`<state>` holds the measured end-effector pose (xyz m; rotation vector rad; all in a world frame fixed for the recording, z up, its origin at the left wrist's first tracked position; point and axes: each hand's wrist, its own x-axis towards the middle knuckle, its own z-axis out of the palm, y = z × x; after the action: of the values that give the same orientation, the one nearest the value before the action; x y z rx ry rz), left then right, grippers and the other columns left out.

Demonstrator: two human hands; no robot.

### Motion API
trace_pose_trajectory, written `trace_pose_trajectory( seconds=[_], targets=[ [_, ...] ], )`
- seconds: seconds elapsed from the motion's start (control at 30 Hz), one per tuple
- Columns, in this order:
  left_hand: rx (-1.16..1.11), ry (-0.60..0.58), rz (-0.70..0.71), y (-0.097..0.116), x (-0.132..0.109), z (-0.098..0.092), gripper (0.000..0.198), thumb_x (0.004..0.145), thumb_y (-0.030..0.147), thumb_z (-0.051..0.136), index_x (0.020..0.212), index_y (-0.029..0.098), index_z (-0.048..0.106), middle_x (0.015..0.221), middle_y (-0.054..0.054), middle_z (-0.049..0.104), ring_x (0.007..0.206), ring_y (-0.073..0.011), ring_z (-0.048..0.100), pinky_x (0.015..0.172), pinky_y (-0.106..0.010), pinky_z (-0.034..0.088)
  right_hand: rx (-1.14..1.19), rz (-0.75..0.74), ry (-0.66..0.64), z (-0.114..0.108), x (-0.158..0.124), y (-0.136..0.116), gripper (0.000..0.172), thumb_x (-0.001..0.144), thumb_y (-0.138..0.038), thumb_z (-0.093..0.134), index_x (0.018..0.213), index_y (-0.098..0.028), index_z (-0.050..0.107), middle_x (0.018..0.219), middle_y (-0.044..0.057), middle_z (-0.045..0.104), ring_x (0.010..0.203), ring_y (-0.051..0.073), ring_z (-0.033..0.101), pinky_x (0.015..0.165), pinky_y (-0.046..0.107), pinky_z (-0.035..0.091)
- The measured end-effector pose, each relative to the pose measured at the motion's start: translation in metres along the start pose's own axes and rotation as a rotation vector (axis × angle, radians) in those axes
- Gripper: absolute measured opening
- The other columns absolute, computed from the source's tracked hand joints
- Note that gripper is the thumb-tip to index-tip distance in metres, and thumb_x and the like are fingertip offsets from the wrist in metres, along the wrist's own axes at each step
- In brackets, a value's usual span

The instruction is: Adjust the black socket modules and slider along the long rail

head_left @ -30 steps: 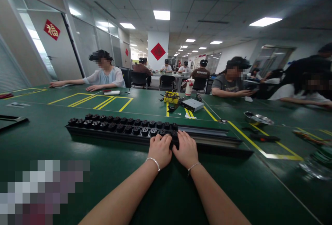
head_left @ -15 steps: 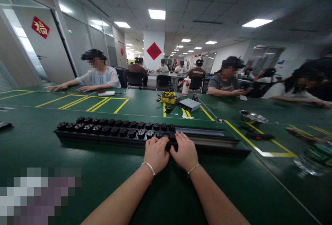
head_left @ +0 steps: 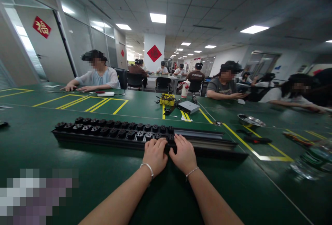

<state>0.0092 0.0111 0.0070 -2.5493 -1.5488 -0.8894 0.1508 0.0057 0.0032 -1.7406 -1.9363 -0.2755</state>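
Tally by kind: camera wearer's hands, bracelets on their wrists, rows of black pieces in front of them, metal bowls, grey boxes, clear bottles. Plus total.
Wearer's hands: 2 (left hand, right hand)
Bracelets: 2 (left bracelet, right bracelet)
Rows of black pieces: 2 (back row, front row)
Metal bowl: 1
Grey box: 1
Clear bottle: 1
Total: 9

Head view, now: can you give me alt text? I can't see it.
The left hand and right hand touch the near side of a long black tray, side by side, on a green table. Two rows of black blocks fill its left and middle; bare channels run to the right. Farther off are a grey box and seated people.
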Motion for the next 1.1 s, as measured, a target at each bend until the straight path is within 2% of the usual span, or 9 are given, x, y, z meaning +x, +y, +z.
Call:
trace_pose_trajectory(
  seconds=[0.1, 0.17, 0.33, 0.4, 0.53, 0.77, 0.97, 1.03, 1.1],
  targets=[
    [0.048, 0.002, 0.012, 0.0, -0.001, 0.003, 0.044, 0.07, 0.019, 0.047, 0.114, 0.019, 0.05, 0.127, -0.005, 0.047, 0.109, -0.0224, 0.041, 0.092, -0.039, 0.029, -0.053, 0.021, -0.014, -0.004, 0.0, 0.003, 0.043, 0.075, -0.032, 0.046, 0.115, -0.02, 0.055, 0.127, 0.006, 0.049, 0.121, 0.023, 0.036, 0.103, 0.043, 0.015],
    [0.09, -0.001, 0.025, 0.001, -0.001, 0.003, 0.047, 0.071, 0.02, 0.047, 0.117, 0.018, 0.048, 0.131, -0.006, 0.043, 0.114, -0.0236, 0.038, 0.096, -0.04, 0.028, -0.085, 0.035, -0.035, -0.006, 0.0, 0.005, 0.044, 0.074, -0.035, 0.047, 0.117, -0.025, 0.054, 0.13, 0.005, 0.046, 0.122, 0.025, 0.034, 0.102, 0.047, 0.014],
    [0.199, 0.013, 0.097, -0.002, -0.001, 0.004, 0.049, 0.072, 0.025, 0.048, 0.12, 0.016, 0.049, 0.143, -0.007, 0.027, 0.132, -0.0269, 0.014, 0.107, -0.046, 0.01, -0.099, 0.023, -0.096, -0.01, -0.003, 0.01, 0.05, 0.073, -0.035, 0.049, 0.123, -0.027, 0.047, 0.134, 0.006, 0.04, 0.125, 0.025, 0.029, 0.099, 0.043, 0.022],
    [0.211, 0.001, 0.118, -0.004, 0.0, 0.005, 0.049, 0.072, 0.026, 0.048, 0.12, 0.015, 0.048, 0.143, -0.006, 0.026, 0.133, -0.0257, 0.01, 0.108, -0.047, 0.007, -0.097, -0.001, -0.108, -0.012, -0.006, 0.012, 0.055, 0.071, -0.033, 0.051, 0.126, -0.025, 0.044, 0.136, 0.007, 0.038, 0.126, 0.026, 0.026, 0.097, 0.042, 0.024],
    [0.189, 0.003, 0.142, -0.008, 0.0, 0.006, 0.044, 0.072, 0.023, 0.05, 0.115, 0.019, 0.052, 0.139, -0.004, 0.034, 0.133, -0.0238, 0.015, 0.109, -0.045, 0.01, -0.071, -0.12, -0.152, -0.017, -0.013, 0.02, 0.062, 0.068, -0.029, 0.053, 0.128, -0.024, 0.041, 0.139, 0.006, 0.033, 0.129, 0.026, 0.021, 0.097, 0.04, 0.025],
    [0.176, 0.022, 0.139, -0.009, 0.001, 0.008, 0.042, 0.073, 0.022, 0.048, 0.115, 0.021, 0.053, 0.136, -0.001, 0.04, 0.132, -0.0229, 0.016, 0.109, -0.046, 0.01, -0.06, -0.103, -0.143, -0.018, -0.015, 0.024, 0.056, 0.071, -0.024, 0.049, 0.126, -0.027, 0.043, 0.137, 0.004, 0.036, 0.128, 0.021, 0.025, 0.098, 0.038, 0.025],
    [0.24, 0.03, 0.144, 0.0, -0.003, 0.006, 0.043, 0.077, 0.022, 0.044, 0.119, 0.02, 0.052, 0.136, -0.001, 0.04, 0.132, -0.0251, 0.014, 0.108, -0.049, 0.008, -0.049, -0.127, -0.141, -0.019, -0.015, 0.026, 0.055, 0.071, -0.024, 0.049, 0.126, -0.028, 0.043, 0.137, 0.002, 0.037, 0.127, 0.02, 0.027, 0.101, 0.038, 0.023],
    [0.242, 0.016, 0.128, 0.004, -0.005, 0.006, 0.043, 0.079, 0.021, 0.042, 0.121, 0.018, 0.05, 0.135, -0.004, 0.041, 0.129, -0.0255, 0.023, 0.106, -0.047, 0.014, -0.053, -0.134, -0.135, -0.019, -0.015, 0.026, 0.055, 0.071, -0.023, 0.049, 0.126, -0.028, 0.043, 0.136, 0.001, 0.038, 0.126, 0.02, 0.028, 0.103, 0.039, 0.02],
    [0.237, -0.009, 0.089, 0.007, -0.006, 0.005, 0.044, 0.078, 0.019, 0.041, 0.121, 0.019, 0.05, 0.132, -0.006, 0.045, 0.122, -0.0263, 0.034, 0.1, -0.045, 0.026, -0.062, -0.133, -0.13, -0.019, -0.016, 0.026, 0.055, 0.071, -0.023, 0.049, 0.125, -0.028, 0.043, 0.136, 0.002, 0.038, 0.126, 0.02, 0.029, 0.103, 0.039, 0.019]
  ],
)
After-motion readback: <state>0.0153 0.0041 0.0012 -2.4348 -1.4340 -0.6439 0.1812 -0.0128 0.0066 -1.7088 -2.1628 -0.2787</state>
